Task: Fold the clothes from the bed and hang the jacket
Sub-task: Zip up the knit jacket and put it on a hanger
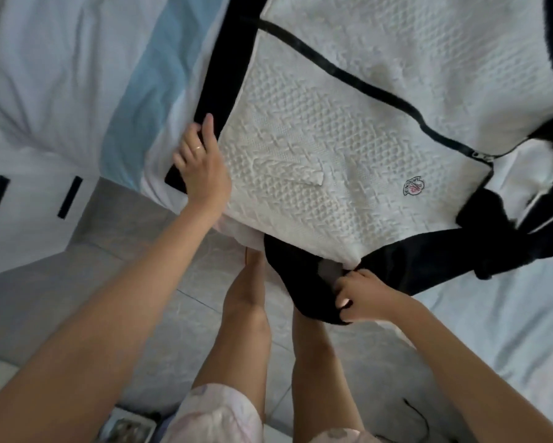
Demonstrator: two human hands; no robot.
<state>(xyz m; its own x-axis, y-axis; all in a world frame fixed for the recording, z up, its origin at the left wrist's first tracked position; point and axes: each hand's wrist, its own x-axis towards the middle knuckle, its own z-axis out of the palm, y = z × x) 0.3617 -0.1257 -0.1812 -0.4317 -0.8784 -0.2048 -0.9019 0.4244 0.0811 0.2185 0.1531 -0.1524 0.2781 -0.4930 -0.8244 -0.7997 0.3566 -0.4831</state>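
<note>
jacket (332, 139) on the bed (61, 75): my left hand (201, 161) grips its black side band (233, 75), my right hand (361, 298) clutches its black near edge (304, 282).

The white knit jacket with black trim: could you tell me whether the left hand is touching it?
Touching. The head view shows the left hand on the white knit jacket with black trim, its fingers curled over the black edge.

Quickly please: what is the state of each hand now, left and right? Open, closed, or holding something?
Left hand: closed, holds the black trim at the edge of the jacket.
Right hand: closed, holds a black part of the same jacket.
</note>
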